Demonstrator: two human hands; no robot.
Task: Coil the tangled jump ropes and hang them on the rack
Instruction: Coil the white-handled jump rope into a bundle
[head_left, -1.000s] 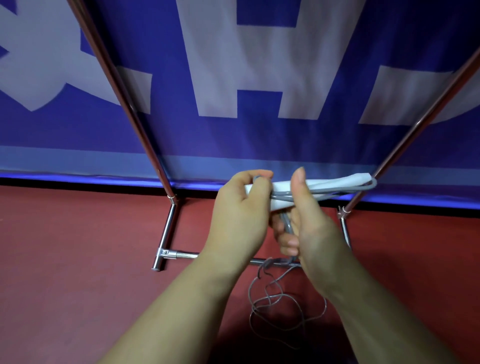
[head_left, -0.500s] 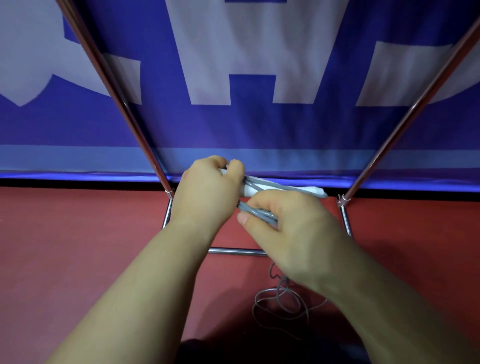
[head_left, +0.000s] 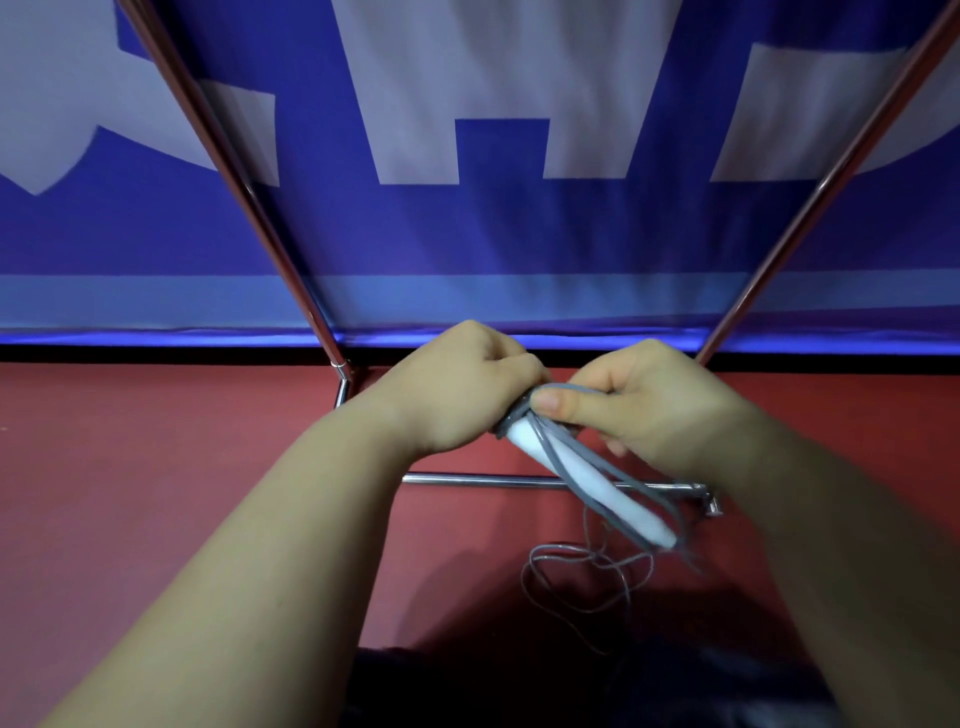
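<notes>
- The left hand (head_left: 457, 389) is curled in a fist round the top of the white handle (head_left: 592, 483); the right hand (head_left: 660, 410) pinches the grey rope (head_left: 566, 457) against it, thumb laid flat along the wraps.
- The handle slants down and to the right from the fists, with rope strands running along it; it sits in front of the rack (head_left: 519, 480), above its bottom bar.
- The rest of the rope lies in a loose tangle (head_left: 587, 577) on the red floor (head_left: 156, 467), below the hands.
- To wind well, I judge: keep the thumb pressing on the last turn, draw slack up evenly, lay each turn beside the one before, and stop to free any knot rising from the tangle.
- Both forearms reach forward and converge, knuckles up, hands touching at the handle.
</notes>
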